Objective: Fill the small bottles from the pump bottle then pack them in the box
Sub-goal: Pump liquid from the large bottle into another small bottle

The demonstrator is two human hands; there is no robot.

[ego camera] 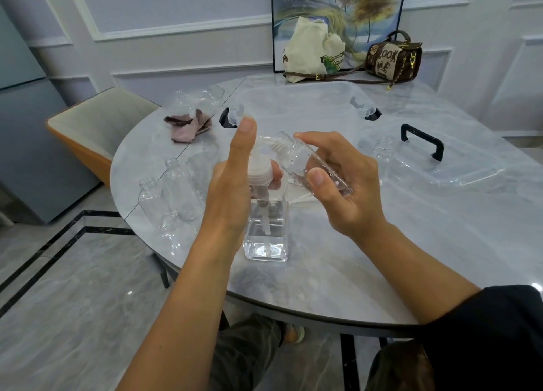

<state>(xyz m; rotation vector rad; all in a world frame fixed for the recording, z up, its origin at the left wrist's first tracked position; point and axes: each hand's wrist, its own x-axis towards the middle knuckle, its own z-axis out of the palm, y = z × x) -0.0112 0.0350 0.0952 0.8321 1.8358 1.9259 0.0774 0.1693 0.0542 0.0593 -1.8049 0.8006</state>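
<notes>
worktop (pixel 382 243): grey marble, rounded edge
box (pixel 296 88): clear, black latches, far centre, open
lid (pixel 458 170): clear, black handle, lies flat right of the box
pump bottle (pixel 266 232): square, clear, upright at near centre, part full of clear liquid
left hand (pixel 232 182): fingers curled round the pump bottle's collar, thumb straight up beside the pump head
right hand (pixel 346 185): thumb and fingers clamped on the small bottle
small bottle (pixel 296 161): tilted, uncapped mouth at the pump spout, droplets inside
empty bottles (pixel 152 202): upright cluster, left of the pump bottle
cloth (pixel 191 126): crumpled, far left
</notes>
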